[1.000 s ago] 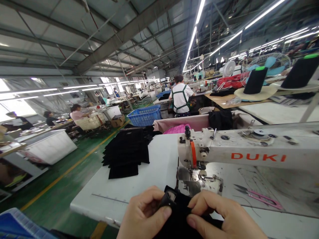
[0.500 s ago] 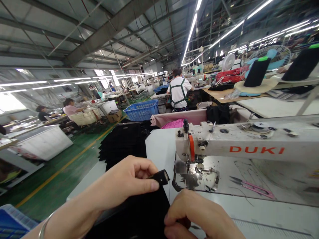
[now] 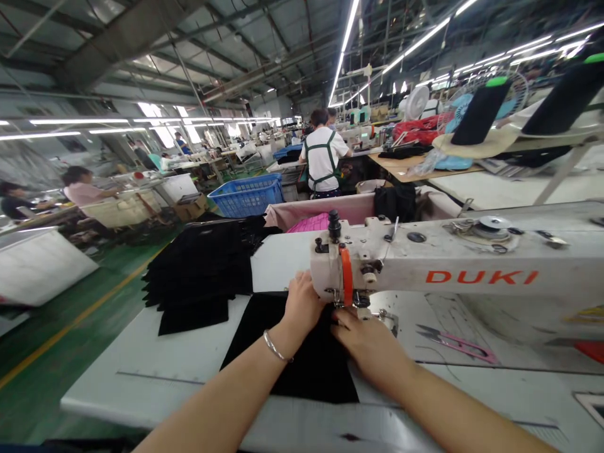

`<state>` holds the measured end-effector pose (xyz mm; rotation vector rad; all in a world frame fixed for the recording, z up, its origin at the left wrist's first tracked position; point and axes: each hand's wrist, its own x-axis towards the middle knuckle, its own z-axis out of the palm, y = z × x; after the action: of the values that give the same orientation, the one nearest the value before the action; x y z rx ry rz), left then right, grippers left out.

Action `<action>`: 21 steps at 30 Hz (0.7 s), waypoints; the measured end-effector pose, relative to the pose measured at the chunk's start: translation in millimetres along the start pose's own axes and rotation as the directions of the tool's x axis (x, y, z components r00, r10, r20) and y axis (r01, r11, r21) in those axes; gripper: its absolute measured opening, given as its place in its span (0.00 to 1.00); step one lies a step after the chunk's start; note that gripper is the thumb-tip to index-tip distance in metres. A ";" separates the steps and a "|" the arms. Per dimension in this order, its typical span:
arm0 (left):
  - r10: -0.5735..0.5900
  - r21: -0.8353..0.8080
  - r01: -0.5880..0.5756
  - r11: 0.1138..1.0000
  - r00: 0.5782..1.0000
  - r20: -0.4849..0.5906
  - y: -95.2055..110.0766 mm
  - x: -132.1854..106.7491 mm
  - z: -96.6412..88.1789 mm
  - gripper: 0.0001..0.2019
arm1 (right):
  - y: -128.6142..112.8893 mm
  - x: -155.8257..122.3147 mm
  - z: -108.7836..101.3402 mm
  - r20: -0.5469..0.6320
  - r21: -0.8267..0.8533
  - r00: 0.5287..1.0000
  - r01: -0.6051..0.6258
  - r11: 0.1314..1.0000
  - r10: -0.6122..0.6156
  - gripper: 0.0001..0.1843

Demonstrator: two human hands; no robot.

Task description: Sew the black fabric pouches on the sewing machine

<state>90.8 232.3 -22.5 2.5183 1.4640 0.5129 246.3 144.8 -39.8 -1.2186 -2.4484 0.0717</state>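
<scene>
- Two bare hands meet at the centre of the frame, right under the head of a white sewing machine (image 3: pixel 448 267) lettered DUKI in red.
- Left hand (image 3: pixel 302 305), with a thin bangle on its wrist, lies palm down on a flat piece of black fabric (image 3: pixel 302 358); its fingers reach beneath the machine head and are hidden there, so I cannot tell how far they are curled or whether they pinch anything.
- Right hand (image 3: pixel 365 336) rests on the right edge of the same fabric, fingers (image 3: pixel 340 321) stretched flat toward the needle area, pressing down and not closed around anything.
- Black fabric is spread on the white worktop (image 3: pixel 155 371) in the lower centre of the frame, its far end running under the machine head.
- Left of centre, a stack of black cut pieces (image 3: pixel 198 270) sits on the worktop, just beside the spread fabric.
- Pink-handled thread snips (image 3: pixel 455 340) lie on the machine bed to the right of the hands.
- Upper centre, a person in a white shirt with green apron straps (image 3: pixel 323 157) stands facing away, with a blue basket (image 3: pixel 248 196) to the left of that person.
- Upper right, two black thread cones (image 3: pixel 479 113) stand on their holders.
</scene>
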 end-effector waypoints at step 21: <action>0.433 -0.174 -0.415 0.893 0.898 0.084 -13.9 -46.0 3.0 0.15 | -1.2 -26.4 5.1 -0.178 0.002 0.980 0.093 0.996 -0.091 0.19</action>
<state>59.9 199.4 -39.1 2.6909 0.7921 0.5013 257.7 124.2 -52.9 -1.0573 -2.3411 -0.0485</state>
